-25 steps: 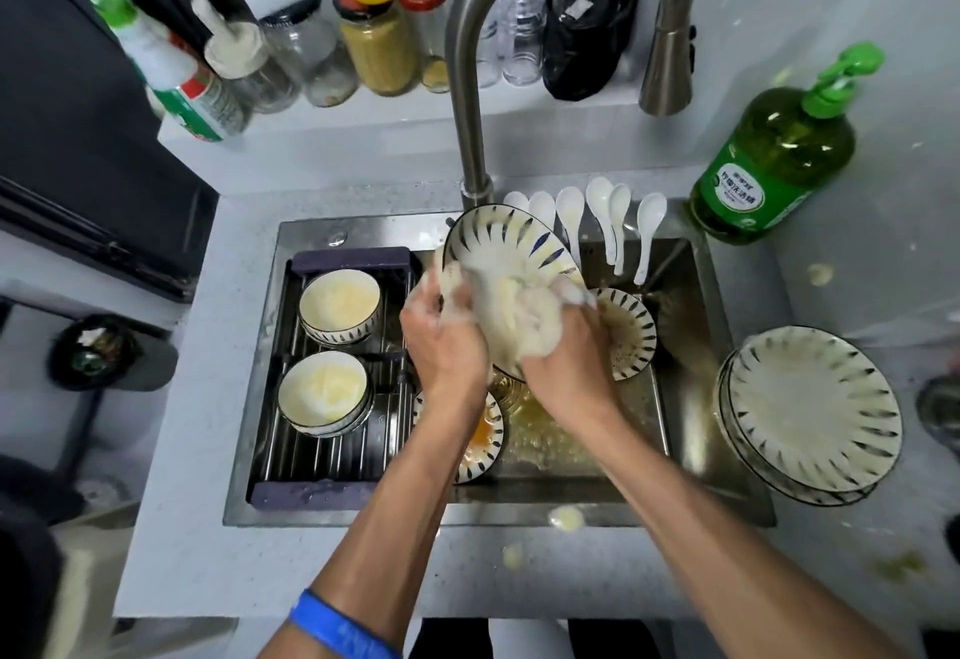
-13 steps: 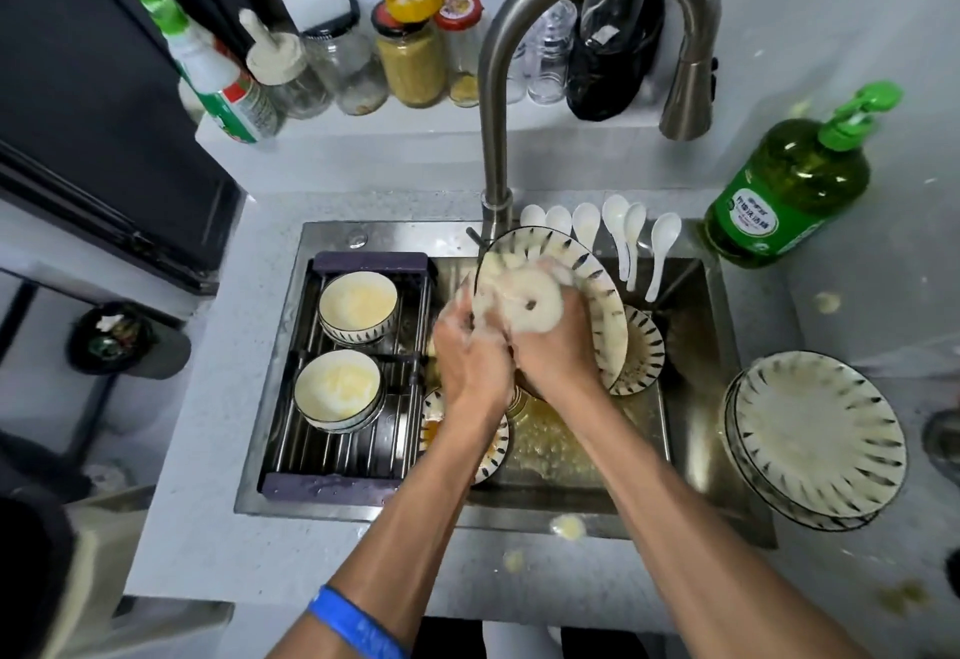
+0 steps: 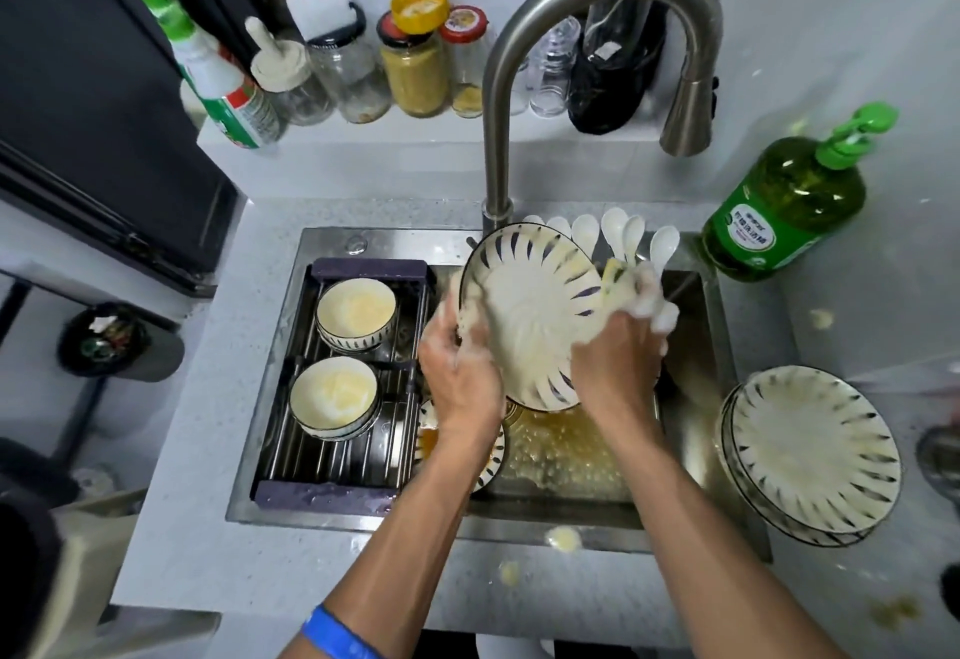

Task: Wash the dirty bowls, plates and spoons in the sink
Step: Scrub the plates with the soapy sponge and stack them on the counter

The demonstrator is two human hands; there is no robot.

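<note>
1. Worktop (image 3: pixel 208 528): pale, foam-spattered, carrying everything listed.
2. Sink (image 3: pixel 691 461): murky water; rack on its left side with two bowls (image 3: pixel 337 393).
3. Stack of plates (image 3: pixel 813 456): on the worktop, right of the sink, nearer the right hand.
4. Plate (image 3: pixel 530 315): tilted above the sink, between both hands.
5. Left hand (image 3: pixel 462 383): grip clamped on the plate's left rim.
6. Right hand (image 3: pixel 618 352): grip closed round a soapy sponge (image 3: pixel 636 289) at the right rim.
7. Spoons (image 3: pixel 618 237): behind the plate, partly hidden.
</note>
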